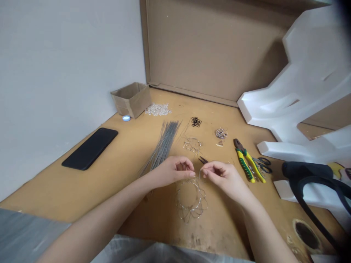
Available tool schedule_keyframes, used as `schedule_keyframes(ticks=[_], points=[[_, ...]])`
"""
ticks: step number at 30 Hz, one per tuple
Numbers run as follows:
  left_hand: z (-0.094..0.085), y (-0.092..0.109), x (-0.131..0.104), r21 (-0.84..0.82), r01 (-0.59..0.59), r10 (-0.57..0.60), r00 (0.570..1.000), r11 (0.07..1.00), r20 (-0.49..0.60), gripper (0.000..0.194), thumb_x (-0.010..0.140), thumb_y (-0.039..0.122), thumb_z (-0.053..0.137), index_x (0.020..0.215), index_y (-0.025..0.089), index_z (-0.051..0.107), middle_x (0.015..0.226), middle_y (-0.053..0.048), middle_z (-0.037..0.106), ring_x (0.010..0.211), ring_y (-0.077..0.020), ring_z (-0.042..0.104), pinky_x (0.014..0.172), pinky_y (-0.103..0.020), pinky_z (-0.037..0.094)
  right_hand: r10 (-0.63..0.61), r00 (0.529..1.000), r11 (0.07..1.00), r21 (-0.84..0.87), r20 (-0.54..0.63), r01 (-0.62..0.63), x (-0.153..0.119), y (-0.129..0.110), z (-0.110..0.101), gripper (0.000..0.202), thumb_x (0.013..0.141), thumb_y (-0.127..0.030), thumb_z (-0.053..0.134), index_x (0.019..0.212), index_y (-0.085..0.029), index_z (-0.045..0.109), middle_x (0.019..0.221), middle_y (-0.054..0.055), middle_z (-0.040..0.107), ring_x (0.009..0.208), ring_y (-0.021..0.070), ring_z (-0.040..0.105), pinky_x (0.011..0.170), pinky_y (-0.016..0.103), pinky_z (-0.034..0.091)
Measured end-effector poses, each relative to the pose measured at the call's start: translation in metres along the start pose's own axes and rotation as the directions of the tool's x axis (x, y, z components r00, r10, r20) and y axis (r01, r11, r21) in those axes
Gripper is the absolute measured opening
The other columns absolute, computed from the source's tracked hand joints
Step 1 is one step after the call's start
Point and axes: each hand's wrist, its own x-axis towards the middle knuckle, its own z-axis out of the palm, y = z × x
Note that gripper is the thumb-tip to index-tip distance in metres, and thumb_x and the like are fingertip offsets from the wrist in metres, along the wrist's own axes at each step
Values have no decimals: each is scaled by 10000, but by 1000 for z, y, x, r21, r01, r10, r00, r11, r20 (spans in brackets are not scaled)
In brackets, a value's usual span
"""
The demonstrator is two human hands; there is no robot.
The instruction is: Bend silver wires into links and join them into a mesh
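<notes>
My left hand (182, 169) has its thumb and fingertips pinched at the top of a round wire frame (189, 197), a ring with thin looped wires around it. Close by on the right, my right hand (219, 174) pinches a short upright piece of wire (200, 173) between thumb and forefinger. The ring hangs or rests just below both hands; I cannot tell if it touches the table. Beyond the hands lies a second wire ring with loops (193, 145). Dark pointed tool tips (203, 160) stick out behind my right hand, which hides the remainder.
Left of my hands lies a bundle of grey wires (166, 140). Farther back are a cardboard box (131, 100), clear beads (158, 109), black rings (196, 122) and a small wire pile (221, 133). Yellow-green pliers (248, 164) and scissors (263, 165) lie right; a phone (90, 148), left.
</notes>
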Motion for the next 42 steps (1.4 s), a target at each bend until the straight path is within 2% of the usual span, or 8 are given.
schedule_keyframes(ticks=[6, 9, 13, 16, 20, 24, 28, 42], points=[[3, -6, 2, 330, -211, 184, 977, 920, 111, 181, 789, 324, 572, 793, 161, 650, 751, -10, 601, 767, -123, 531, 704, -216, 377, 85, 996, 982, 169, 5, -85, -5, 1, -9, 162, 742, -319, 602, 759, -158, 604, 637, -1, 588, 510, 80, 501, 480, 201, 404], [6, -13, 5, 369, -206, 172, 977, 906, 125, 238, 840, 319, 498, 763, 153, 651, 717, -11, 602, 722, -113, 534, 671, -206, 374, 119, 990, 965, 227, 71, -132, -8, 1, -9, 168, 730, -320, 628, 757, -156, 601, 596, -16, 561, 479, 70, 502, 454, 189, 394], [6, -15, 6, 320, -125, 95, 990, 939, 108, 260, 833, 368, 499, 803, 155, 645, 751, -11, 625, 720, -111, 552, 657, -195, 386, 112, 982, 965, 218, 153, -144, -11, 3, -10, 194, 744, -340, 621, 793, -153, 632, 602, -11, 557, 493, 74, 513, 476, 196, 403], [8, -12, 5, 256, -112, 76, 986, 960, 148, 278, 789, 413, 552, 860, 159, 638, 780, -12, 631, 722, -112, 558, 645, -186, 394, 88, 981, 983, 144, 172, -113, -12, 3, -11, 197, 767, -347, 595, 775, -155, 638, 586, -17, 541, 489, 75, 501, 481, 201, 390], [11, -15, 7, 351, -162, 115, 982, 922, 150, 235, 811, 349, 526, 804, 152, 653, 749, -13, 628, 722, -111, 547, 670, -192, 380, 38, 985, 999, -13, 168, -36, -12, 1, -7, 163, 794, -294, 550, 736, -162, 626, 536, -32, 504, 483, 78, 466, 475, 200, 357], [12, -20, 8, 390, -55, 24, 996, 919, 86, 240, 816, 330, 496, 796, 151, 655, 673, 5, 615, 615, -92, 518, 572, -176, 352, -96, 991, 969, -221, 89, 114, -14, 0, 3, 115, 777, -194, 529, 692, -173, 604, 580, -23, 539, 516, 81, 451, 501, 199, 348], [9, -18, 6, 393, 26, -41, 999, 919, 31, 217, 804, 296, 486, 773, 157, 649, 594, 27, 595, 559, -84, 497, 525, -169, 324, -197, 977, 902, -375, 79, 212, -12, 0, 12, 113, 761, -128, 512, 686, -172, 584, 607, -17, 560, 538, 84, 475, 535, 204, 347], [5, -18, 5, 408, 37, -47, 999, 912, 15, 189, 782, 258, 477, 774, 170, 644, 607, 28, 618, 564, -84, 515, 521, -165, 324, -277, 952, 800, -516, 132, 305, -8, 5, 23, 141, 783, -110, 493, 726, -181, 601, 691, 6, 606, 581, 94, 529, 553, 198, 343]])
